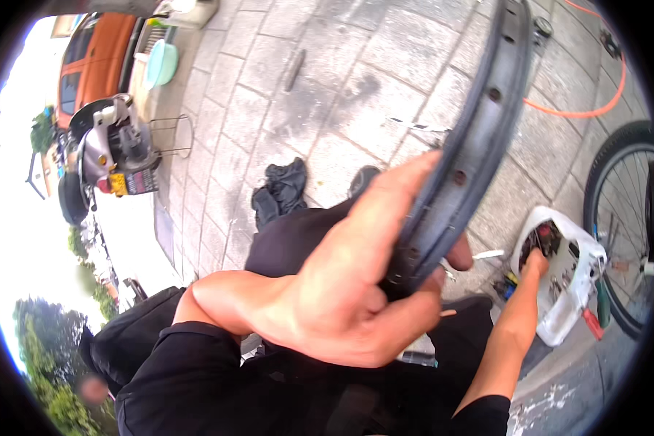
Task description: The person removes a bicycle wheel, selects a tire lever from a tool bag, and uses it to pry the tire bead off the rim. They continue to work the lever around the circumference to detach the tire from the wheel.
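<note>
My left hand [352, 283] is closed around a dark curved wheel rim [487, 120], which rises toward the upper right and has holes along its inner channel. At the right, my right hand [535, 260] reaches into a white plastic container [559, 330] holding assorted small tools and parts. Its fingertips are among the dark items, so what they grip, if anything, is hidden. A red-handled tool [592, 325] and a green one [603, 309] lie at the container's edge.
A bicycle wheel [596, 174] stands at the right, near an orange hose [581, 112]. Black cloth [280, 189] lies on the paving [327, 109]. At left are a scooter [112, 145], turquoise basin [161, 64], orange car [98, 58], black bag [127, 330] and a blurred person [94, 389].
</note>
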Tool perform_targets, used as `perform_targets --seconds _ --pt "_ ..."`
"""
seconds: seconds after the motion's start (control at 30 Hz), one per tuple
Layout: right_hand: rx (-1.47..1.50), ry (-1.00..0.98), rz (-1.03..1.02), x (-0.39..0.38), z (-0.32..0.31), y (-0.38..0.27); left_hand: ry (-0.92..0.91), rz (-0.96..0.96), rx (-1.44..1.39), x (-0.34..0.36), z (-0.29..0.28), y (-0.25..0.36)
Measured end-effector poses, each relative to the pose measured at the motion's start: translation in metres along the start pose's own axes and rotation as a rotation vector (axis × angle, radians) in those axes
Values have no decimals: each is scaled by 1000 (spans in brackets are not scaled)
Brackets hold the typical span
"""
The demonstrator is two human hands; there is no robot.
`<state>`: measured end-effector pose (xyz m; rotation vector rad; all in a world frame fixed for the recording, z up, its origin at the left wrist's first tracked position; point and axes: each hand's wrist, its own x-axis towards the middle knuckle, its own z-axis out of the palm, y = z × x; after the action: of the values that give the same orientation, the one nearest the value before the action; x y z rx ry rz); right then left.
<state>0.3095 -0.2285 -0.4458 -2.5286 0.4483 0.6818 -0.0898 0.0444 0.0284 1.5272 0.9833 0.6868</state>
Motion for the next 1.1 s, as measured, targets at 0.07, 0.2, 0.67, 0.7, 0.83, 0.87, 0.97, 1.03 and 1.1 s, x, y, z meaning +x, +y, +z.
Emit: perform_targets --seconds 0.07,0.2,0.67,0.7,0.83,0.87,0.97,1.03,1.1 --pt "-545 48 -298 -9 -3 -4 -70 153 28 2 2 4" --pt "-387 -1 -152 27 0 18 -80 163 -50 -4 0 4" --pt "81 63 -69 -67 -16 -33 -37 56 48 -5 -12 7" --pt "236 50 -3 -94 -21 -45 -2 48 -46 -4 -13 0" --pt "551 -69 -154 -150 -36 -40 22 15 -30 7 -28 -10" --pt "552 -106 -200 -167 -36 -39 43 29 -32 9 -31 -10" --pt "572 -211 -229 -228 -42 -27 83 52 -45 11 -45 -18" --pt "580 -311 -258 -274 -47 -15 37 40 0 12 -60 -31" --pt "614 -420 -247 -325 -55 -2 -3 13 23 5 -71 -33"
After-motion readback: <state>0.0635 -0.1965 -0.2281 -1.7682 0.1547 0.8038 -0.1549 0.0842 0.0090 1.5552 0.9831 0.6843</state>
